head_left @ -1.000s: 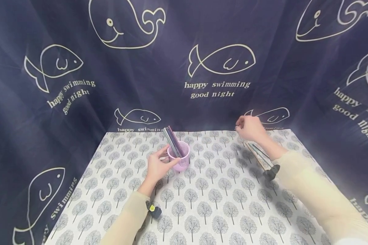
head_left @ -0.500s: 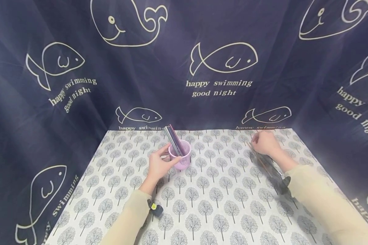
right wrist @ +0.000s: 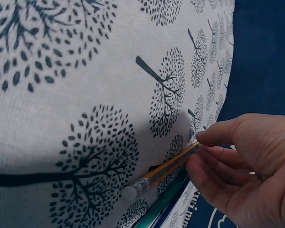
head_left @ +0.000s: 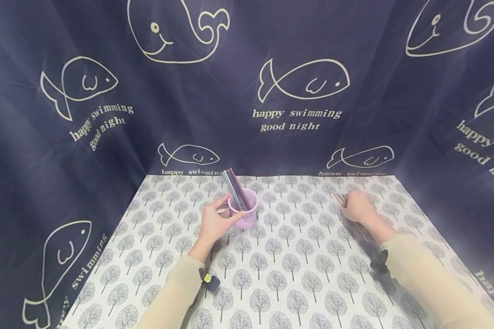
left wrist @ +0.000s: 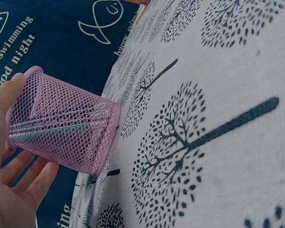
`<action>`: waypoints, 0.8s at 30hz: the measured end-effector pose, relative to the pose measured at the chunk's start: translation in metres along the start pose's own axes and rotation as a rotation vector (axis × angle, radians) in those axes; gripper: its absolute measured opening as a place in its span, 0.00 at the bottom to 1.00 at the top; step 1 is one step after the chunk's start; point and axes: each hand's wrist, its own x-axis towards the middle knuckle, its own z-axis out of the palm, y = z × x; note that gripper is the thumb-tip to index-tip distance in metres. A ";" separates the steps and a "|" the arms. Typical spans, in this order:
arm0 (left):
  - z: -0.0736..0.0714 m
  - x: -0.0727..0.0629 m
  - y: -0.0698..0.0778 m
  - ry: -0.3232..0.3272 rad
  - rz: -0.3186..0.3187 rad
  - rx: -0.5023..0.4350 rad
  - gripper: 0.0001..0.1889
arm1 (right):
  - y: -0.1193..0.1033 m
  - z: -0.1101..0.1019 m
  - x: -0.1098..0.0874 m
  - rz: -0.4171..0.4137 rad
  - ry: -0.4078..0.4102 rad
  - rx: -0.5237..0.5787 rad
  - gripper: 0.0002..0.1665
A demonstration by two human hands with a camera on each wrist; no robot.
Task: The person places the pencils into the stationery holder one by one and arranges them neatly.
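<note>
My left hand [head_left: 215, 224] grips a pink mesh pen cup [head_left: 248, 222], thumb on the near side and fingers round the back of its rim. The cup stands upright on the cloth with several pencils [head_left: 236, 189] leaning in it toward the left. At the right, my right hand [head_left: 360, 209] is low over the table. In the right wrist view its thumb and fingertips pinch an orange pencil [right wrist: 167, 167] with a white eraser end. A green pencil [right wrist: 159, 206] and a blue one lie beside it, partly hidden below the fingers.
A white cloth [head_left: 288, 283] printed with grey trees covers the table. Behind it and at both sides hangs a dark blue curtain [head_left: 222, 114] with whale and fish drawings. Dark camera mounts sit on both wrists.
My right hand has come down from the back edge, toward the right and nearer, to the pencils on the cloth. The left hand keeps its hold on the cup.
</note>
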 end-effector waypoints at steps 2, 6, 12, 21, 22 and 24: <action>0.001 -0.001 -0.001 0.000 0.006 0.016 0.40 | 0.002 0.000 -0.002 0.018 -0.011 0.003 0.07; 0.002 -0.003 -0.002 0.005 0.010 0.046 0.40 | 0.007 0.003 -0.006 0.041 -0.050 -0.001 0.11; 0.002 -0.003 0.000 0.019 -0.025 0.030 0.41 | 0.005 0.002 -0.005 0.022 -0.058 -0.022 0.22; 0.004 0.000 -0.001 0.061 -0.002 0.002 0.40 | -0.031 -0.020 0.014 -0.103 -0.002 0.041 0.10; 0.004 0.000 -0.001 0.066 0.006 0.003 0.40 | -0.037 -0.023 0.017 -0.114 0.007 0.069 0.10; 0.005 0.000 -0.001 0.071 0.010 -0.001 0.40 | -0.051 -0.029 0.022 -0.129 0.034 0.113 0.10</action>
